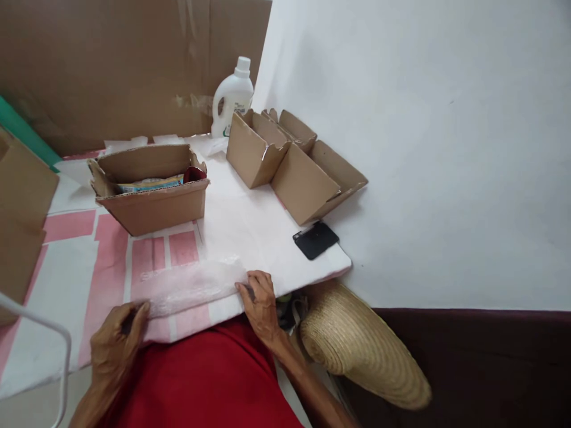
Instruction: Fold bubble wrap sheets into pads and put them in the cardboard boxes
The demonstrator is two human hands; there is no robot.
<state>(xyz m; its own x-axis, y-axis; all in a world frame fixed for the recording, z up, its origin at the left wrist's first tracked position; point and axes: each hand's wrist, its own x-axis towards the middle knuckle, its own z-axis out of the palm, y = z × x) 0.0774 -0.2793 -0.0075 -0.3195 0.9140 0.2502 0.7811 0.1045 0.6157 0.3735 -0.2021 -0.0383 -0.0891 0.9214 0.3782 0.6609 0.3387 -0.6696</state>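
A folded, crinkled strip of clear plastic wrap (196, 286) lies flat along the front edge of the table, just before my body. My left hand (115, 339) pinches its left end between thumb and fingers. At the other end, my right hand (261, 303) has thumb and forefinger closed on the right corner. The wrap stretches between both hands, and the pink and white cloth shows through it. Beyond it stands an open cardboard box (156, 208) with a blue and yellow packet (151, 185) and a dark red item (194, 175) inside.
Several open cardboard boxes (303, 178) stand against the white wall, with a white jug (234, 98) behind. A black phone-like object (316, 240) lies near the right corner. A straw hat (357, 345) hangs below the table edge. Cardboard (20, 208) rises at left.
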